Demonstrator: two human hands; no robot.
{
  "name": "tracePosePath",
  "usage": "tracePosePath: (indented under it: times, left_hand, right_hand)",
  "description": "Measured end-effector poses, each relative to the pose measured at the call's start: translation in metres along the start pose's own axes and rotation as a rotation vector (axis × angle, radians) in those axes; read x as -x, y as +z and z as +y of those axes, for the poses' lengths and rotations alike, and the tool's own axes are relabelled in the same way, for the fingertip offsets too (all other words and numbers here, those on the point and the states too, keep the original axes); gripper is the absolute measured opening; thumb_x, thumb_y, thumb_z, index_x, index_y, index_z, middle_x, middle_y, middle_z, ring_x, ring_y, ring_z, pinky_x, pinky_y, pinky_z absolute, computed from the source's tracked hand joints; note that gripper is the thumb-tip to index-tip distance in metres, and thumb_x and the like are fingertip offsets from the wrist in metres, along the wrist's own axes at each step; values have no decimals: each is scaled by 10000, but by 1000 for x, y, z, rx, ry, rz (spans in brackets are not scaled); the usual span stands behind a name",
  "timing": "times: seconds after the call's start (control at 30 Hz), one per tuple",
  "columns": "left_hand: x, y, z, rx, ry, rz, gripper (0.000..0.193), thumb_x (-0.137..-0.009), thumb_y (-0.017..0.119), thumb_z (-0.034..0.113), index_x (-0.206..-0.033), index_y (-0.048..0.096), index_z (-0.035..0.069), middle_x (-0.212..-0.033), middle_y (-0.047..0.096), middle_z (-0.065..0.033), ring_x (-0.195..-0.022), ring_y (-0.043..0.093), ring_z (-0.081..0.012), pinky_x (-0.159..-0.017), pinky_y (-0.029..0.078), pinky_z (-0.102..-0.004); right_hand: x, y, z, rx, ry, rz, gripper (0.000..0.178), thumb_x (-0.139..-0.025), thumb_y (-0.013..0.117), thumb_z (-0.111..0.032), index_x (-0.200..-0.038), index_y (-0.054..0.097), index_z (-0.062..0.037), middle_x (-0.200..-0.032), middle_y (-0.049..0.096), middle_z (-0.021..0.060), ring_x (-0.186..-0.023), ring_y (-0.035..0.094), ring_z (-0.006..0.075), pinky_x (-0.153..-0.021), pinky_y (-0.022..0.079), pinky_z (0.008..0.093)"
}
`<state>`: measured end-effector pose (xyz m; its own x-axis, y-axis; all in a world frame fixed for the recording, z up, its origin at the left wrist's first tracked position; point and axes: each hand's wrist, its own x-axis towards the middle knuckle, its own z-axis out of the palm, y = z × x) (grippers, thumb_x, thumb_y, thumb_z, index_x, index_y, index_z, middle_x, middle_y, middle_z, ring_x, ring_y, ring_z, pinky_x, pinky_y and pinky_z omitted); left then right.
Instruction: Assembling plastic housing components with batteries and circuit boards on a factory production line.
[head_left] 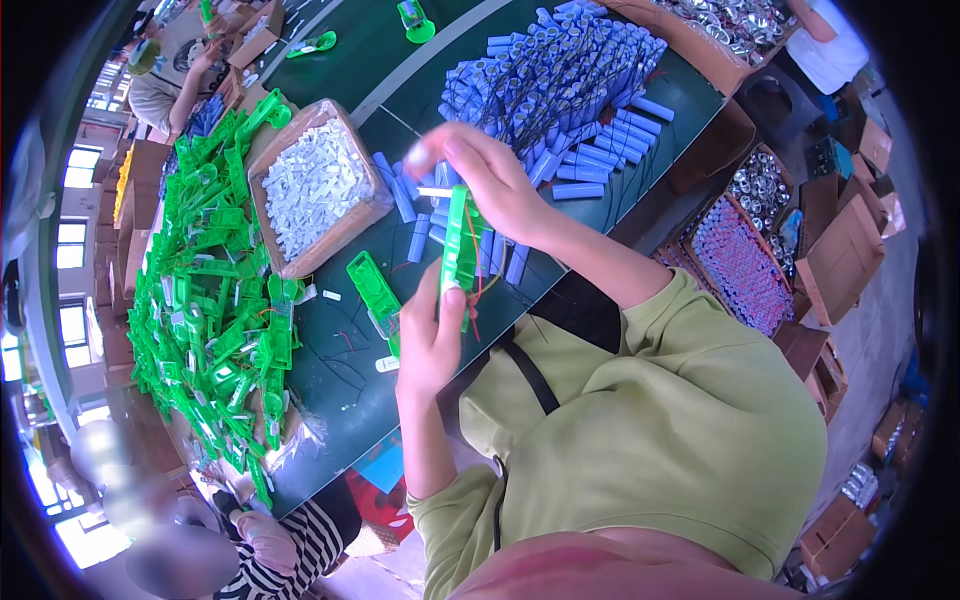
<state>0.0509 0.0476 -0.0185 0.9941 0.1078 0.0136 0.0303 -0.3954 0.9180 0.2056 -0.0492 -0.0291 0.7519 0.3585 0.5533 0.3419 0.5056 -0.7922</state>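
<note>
My left hand is closed around the lower end of a green plastic housing, which stands nearly upright with red and yellow wires hanging off it. Close above its top end is my right hand, fingers bent toward the left and fingertips smeared by motion; whether they grip anything is unclear. A small white piece juts left from the housing's top, below those fingers. To the left of my left hand, another green housing lies on the table. Several blue cylindrical cells lie just behind the held housing.
A large heap of green housings covers the left side. Beside it stands a cardboard box of small white parts. Blue wired cells are piled at the back right of the dark green table. Other people sit at the far left and lower left.
</note>
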Motion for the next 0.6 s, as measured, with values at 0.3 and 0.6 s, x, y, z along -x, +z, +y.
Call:
tracePosePath:
  times: [0.3, 0.6]
  left_hand:
    - [1, -1, -9, 535, -92, 170, 570, -908, 409, 540, -1104, 420, 5, -801, 554, -116, -617, 566, -183, -501, 453, -268]
    - [-6, 5, -19, 706, 57, 174, 723, -925, 402, 504, -1424, 154, 43, -1021, 510, -102, -781, 552, -161, -612, 496, -282]
  right_hand:
    - [14, -11, -18, -624, 795, -276, 579, -938, 336, -491, -1257, 433, -17, -1142, 593, 167, -1022, 595, 248, -896, 439, 361]
    - [19, -3, -13, -271, 429, -37, 413, -879, 561, -305, -1154, 493, -5, -970, 610, 110, -873, 603, 204, -836, 456, 302]
